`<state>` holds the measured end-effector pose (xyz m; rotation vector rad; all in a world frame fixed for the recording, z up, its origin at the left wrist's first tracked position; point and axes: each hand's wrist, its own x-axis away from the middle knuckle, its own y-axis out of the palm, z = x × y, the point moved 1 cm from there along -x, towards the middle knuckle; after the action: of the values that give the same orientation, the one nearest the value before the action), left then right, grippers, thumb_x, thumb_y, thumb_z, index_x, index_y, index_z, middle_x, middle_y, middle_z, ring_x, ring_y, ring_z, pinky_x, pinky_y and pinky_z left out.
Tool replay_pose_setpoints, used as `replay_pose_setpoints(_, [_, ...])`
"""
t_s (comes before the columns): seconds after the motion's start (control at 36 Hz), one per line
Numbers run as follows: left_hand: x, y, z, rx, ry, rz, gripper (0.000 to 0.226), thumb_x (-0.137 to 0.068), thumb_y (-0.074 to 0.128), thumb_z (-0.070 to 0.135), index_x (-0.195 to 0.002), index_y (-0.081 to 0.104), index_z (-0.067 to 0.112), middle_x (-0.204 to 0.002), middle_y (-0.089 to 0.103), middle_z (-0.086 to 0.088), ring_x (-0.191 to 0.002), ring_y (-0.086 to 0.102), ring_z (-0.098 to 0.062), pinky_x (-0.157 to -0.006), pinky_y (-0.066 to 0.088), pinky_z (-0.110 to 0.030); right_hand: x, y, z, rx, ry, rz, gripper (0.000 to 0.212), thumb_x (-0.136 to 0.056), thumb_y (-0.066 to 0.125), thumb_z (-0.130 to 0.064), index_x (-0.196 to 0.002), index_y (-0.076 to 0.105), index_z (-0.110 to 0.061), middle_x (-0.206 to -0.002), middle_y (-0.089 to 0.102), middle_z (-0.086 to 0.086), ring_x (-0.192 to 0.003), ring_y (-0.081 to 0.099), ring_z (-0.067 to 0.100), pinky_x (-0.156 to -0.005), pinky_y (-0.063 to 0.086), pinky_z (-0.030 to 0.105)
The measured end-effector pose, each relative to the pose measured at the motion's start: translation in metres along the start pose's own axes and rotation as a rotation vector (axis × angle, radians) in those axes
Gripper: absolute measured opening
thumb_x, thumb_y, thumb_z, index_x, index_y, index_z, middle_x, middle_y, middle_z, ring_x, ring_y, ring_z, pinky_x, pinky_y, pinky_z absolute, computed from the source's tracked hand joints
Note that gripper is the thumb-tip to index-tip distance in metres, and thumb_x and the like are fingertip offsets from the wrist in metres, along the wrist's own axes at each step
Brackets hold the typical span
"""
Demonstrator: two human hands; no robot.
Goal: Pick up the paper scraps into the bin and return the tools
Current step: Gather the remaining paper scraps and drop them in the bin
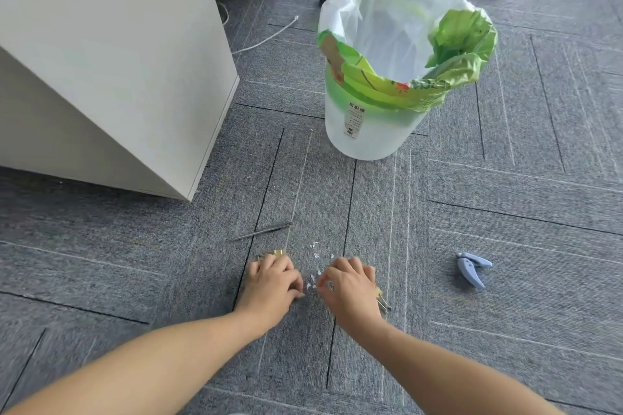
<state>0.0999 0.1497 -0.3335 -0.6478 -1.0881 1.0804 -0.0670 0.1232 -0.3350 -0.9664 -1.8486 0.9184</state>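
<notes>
I take the bin (pixel 367 131) as my mark. The paper scraps (pixel 315 274) lie on the carpet floor on the near side of the bin, well apart from it, a thin scatter strung roughly along the line from the bin back toward me.

My left hand (pixel 274 280) and right hand (pixel 350 283) are down on either side of the scatter's near end. Both have their fingers curled narrow, thumb and forefinger drawn together toward the gap between them. The bits are too small for me to tell whether either hand has one pinched.

The closest scraps lie inward of both hands, and I judge them a touch nearer the right. The rest lie past the knuckles, toward the bin.

A thin metal tool (pixel 261 232) lies crosswise, to the left of the bin and nearer me, just beyond the left hand. A blue hole punch (pixel 472 269) lies near the right hand, out to its right.
</notes>
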Motion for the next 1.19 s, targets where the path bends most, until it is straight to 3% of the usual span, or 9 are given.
replay_pose_setpoints(0.19, [0.007, 0.004, 0.004, 0.041, -0.083, 0.05, 0.011, -0.087, 0.058, 0.05, -0.092, 0.06, 0.039, -0.105, 0.041, 0.023, -0.109, 0.033, -0.007, -0.102, 0.023, -0.035, -0.006, 0.005, -0.004, 0.03, -0.014, 0.022, 0.012, -0.09, 0.057, -0.043, -0.099, 0.061, -0.037, -0.106, 0.051, -0.018, -0.104, 0.04, 0.013, -0.088, 0.027, 0.033])
replay_pose_setpoints(0.31, [0.001, 0.0, 0.008, 0.015, -0.08, 0.052, 0.013, -0.087, 0.058, 0.05, -0.094, 0.06, 0.04, -0.104, 0.041, 0.021, -0.107, 0.035, -0.008, -0.099, 0.026, -0.033, -0.008, 0.004, -0.004, 0.009, -0.005, 0.036, 0.026, -0.085, 0.063, -0.043, -0.108, 0.05, -0.042, -0.11, 0.047, -0.018, -0.106, 0.039, 0.011, -0.092, 0.029, 0.033])
replay_pose_setpoints(0.69, [-0.004, -0.001, 0.013, 0.047, -0.162, 0.082, 0.02, -0.079, 0.067, 0.052, -0.091, 0.057, 0.04, -0.102, 0.044, 0.023, -0.105, 0.036, -0.007, -0.092, 0.026, -0.03, -0.007, 0.003, -0.006, -0.036, 0.044, 0.033, 0.024, -0.085, 0.064, -0.048, -0.108, 0.057, -0.043, -0.11, 0.046, -0.019, -0.108, 0.035, 0.01, -0.092, 0.027, 0.033])
replay_pose_setpoints(0.92, [-0.004, 0.002, 0.009, 0.057, -0.194, 0.09, 0.026, -0.077, 0.068, 0.055, -0.097, 0.055, 0.043, -0.107, 0.044, 0.022, -0.108, 0.035, -0.008, -0.091, 0.026, -0.031, -0.01, 0.003, -0.007, -0.058, 0.078, 0.062, 0.011, -0.087, 0.062, -0.045, -0.096, 0.065, -0.039, -0.103, 0.047, -0.019, -0.105, 0.036, 0.011, -0.088, 0.025, 0.032])
replay_pose_setpoints(1.19, [-0.007, 0.002, 0.011, 0.051, -0.179, 0.091, 0.024, -0.074, 0.068, 0.058, -0.094, 0.063, 0.045, -0.099, 0.044, 0.024, -0.103, 0.033, -0.007, -0.091, 0.027, -0.033, -0.009, 0.005, -0.006, -0.004, 0.066, 0.034, 0.016, -0.093, 0.052, -0.039, -0.105, 0.062, -0.037, -0.111, 0.046, -0.015, -0.109, 0.035, 0.013, -0.093, 0.023, 0.034])
